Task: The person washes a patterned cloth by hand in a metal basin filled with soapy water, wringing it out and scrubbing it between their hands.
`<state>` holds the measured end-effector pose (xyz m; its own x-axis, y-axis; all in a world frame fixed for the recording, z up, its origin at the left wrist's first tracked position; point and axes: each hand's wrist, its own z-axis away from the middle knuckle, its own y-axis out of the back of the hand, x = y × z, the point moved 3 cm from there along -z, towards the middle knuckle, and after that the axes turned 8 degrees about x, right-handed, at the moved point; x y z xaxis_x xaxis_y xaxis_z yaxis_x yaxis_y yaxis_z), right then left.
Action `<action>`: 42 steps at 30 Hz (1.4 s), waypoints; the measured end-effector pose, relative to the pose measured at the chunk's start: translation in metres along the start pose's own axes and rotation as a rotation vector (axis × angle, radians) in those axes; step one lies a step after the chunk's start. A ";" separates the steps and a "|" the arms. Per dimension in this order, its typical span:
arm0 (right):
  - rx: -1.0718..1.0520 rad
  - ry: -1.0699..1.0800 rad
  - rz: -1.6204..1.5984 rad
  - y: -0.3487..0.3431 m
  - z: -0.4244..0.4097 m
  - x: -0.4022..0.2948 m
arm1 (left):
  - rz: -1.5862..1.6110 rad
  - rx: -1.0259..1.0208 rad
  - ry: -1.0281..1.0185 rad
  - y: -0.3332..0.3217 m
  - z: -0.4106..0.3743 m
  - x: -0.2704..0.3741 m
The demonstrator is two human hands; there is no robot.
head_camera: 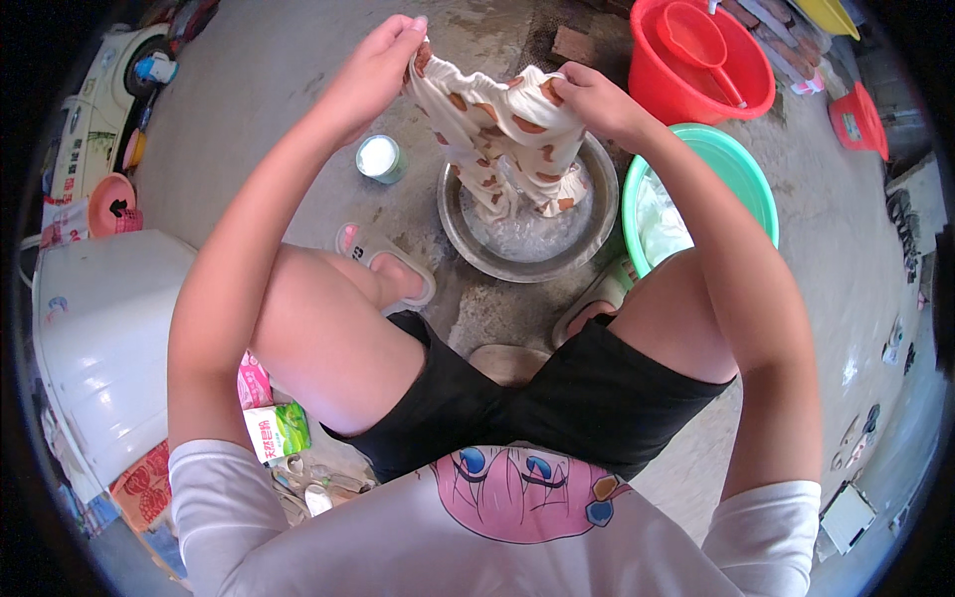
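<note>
Stretched between my hands is a wet cream garment with brown patches (pixel 533 123); it looks like a pair of trousers with a gathered waistband. My left hand (pixel 388 63) grips one end of the band, and my right hand (pixel 597 97) pinches the other. Both legs of the cloth hang down into a round metal basin (pixel 515 272), where their lower ends touch sudsy water (pixel 522 235). The basin stands on the concrete floor in front of my feet. To its left is a small greenish tub (pixel 380 160) with white contents.
Right of the basin sits a green plastic basin (pixel 735 153) holding pale cloth. Behind it, a large red tub (pixel 649 74) carries a red dipper (pixel 697 41). A white appliance (pixel 104 298) and a green-and-white packet (pixel 276 433) are at my left. A brick (pixel 573 46) lies beyond the basin.
</note>
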<state>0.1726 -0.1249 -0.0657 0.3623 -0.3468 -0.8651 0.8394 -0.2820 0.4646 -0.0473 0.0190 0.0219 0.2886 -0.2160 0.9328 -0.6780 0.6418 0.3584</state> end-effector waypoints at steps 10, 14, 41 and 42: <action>-0.092 0.328 0.767 0.012 0.037 -0.059 | -0.658 -0.347 -0.251 -0.012 0.005 -0.011; -0.135 0.239 0.966 0.005 0.029 -0.033 | -0.888 -0.568 -0.282 -0.030 0.006 -0.026; -0.514 -0.054 0.571 0.000 0.042 -0.039 | -0.755 -0.858 -0.087 -0.074 0.006 -0.054; -0.554 0.043 0.657 -0.005 0.040 -0.035 | -0.802 -0.864 -0.084 -0.076 0.008 -0.054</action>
<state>0.1398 -0.1470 -0.0304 0.8495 -0.2495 -0.4648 0.5269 0.4453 0.7239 -0.0168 -0.0239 -0.0553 0.3567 -0.8108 0.4640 0.3684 0.5785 0.7277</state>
